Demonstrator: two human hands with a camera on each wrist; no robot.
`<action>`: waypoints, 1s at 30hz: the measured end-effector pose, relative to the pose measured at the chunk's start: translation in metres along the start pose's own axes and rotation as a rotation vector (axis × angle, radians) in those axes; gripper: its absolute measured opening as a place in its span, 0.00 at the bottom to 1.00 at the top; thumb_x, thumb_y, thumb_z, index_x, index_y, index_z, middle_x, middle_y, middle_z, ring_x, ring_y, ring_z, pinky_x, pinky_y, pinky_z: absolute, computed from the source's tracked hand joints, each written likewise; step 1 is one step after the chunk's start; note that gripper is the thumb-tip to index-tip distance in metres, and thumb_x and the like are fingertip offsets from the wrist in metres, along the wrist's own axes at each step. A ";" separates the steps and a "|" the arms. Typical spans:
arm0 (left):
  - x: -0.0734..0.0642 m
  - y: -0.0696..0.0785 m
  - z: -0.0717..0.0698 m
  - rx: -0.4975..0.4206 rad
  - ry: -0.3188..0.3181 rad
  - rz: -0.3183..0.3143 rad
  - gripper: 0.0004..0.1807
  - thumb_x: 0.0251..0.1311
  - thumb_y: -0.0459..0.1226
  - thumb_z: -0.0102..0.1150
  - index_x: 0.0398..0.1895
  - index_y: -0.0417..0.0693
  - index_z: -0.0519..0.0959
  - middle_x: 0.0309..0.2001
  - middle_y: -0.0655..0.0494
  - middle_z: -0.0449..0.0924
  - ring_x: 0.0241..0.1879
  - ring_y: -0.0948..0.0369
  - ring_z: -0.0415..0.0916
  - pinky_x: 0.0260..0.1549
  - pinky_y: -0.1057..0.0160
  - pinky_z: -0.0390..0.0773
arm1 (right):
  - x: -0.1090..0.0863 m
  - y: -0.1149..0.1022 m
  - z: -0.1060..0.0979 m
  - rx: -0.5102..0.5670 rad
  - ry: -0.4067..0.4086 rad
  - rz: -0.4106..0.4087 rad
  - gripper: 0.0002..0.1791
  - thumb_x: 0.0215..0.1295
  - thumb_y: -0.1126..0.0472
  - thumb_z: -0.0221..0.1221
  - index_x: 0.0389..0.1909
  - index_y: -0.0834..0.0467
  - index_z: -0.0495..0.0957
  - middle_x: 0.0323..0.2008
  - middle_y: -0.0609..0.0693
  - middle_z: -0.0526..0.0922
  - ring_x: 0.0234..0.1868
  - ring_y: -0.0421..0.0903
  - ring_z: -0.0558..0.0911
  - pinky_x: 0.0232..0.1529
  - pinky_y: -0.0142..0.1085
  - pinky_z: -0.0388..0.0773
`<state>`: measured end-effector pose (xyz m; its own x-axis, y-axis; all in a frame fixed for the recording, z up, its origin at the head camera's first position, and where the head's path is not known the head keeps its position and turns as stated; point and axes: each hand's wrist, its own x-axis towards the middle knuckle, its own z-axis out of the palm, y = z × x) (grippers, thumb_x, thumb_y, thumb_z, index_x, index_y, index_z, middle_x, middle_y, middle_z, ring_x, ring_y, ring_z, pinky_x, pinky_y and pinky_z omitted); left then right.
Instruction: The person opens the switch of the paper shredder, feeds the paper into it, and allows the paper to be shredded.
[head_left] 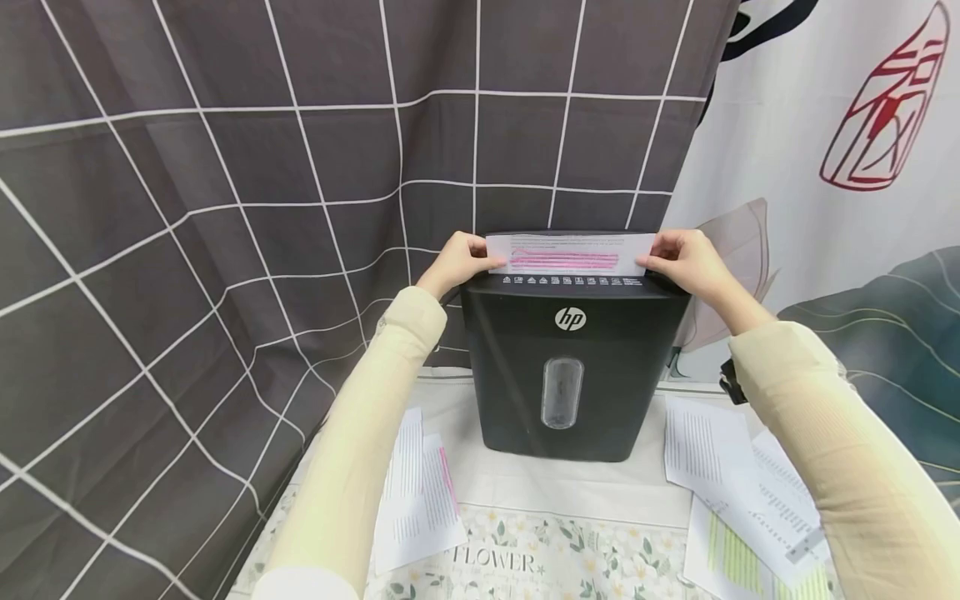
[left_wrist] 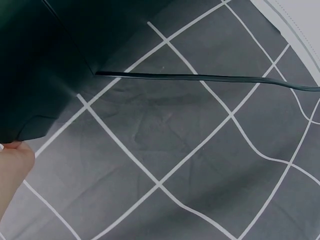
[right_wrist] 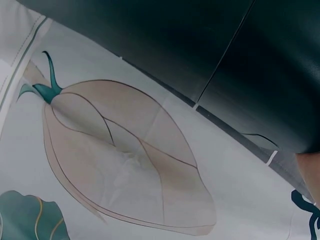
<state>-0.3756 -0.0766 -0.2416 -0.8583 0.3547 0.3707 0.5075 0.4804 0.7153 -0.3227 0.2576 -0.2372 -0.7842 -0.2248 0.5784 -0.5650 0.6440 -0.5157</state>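
Note:
A black HP paper shredder (head_left: 517, 367) stands upright on the table, with a clear oval window in its front. A sheet of paper (head_left: 562, 242) with pink highlighted lines stands at its top slot; its lower part is hidden. My left hand (head_left: 461, 262) pinches the sheet's left edge between thumb and fingers. The right edge is pinched the same way by my right hand (head_left: 690, 262). In the left wrist view only part of the left hand (left_wrist: 15, 162) shows, by the shredder's dark side (left_wrist: 45, 75). A sliver of the right hand (right_wrist: 309, 172) appears in the right wrist view.
Printed sheets (head_left: 420, 500) lie on the table left of the shredder. More sheets (head_left: 750, 500), some highlighted yellow-green, lie to the right. A black cord (left_wrist: 200, 77) runs from the shredder's side. Behind hang a dark grid-patterned curtain (head_left: 315, 150) and a white printed cloth (head_left: 787, 142).

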 end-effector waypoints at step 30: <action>-0.003 0.001 0.003 -0.056 0.037 0.041 0.10 0.53 0.31 0.65 0.36 0.33 0.84 0.36 0.40 0.84 0.25 0.70 0.72 0.30 0.76 0.72 | -0.001 -0.005 0.005 0.027 0.034 0.076 0.08 0.57 0.70 0.63 0.33 0.72 0.79 0.17 0.24 0.72 0.20 0.25 0.70 0.26 0.17 0.66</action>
<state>-0.3728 -0.0748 -0.2439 -0.8394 0.3426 0.4218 0.5385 0.4197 0.7307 -0.3209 0.2510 -0.2382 -0.8163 -0.1510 0.5576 -0.5112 0.6384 -0.5755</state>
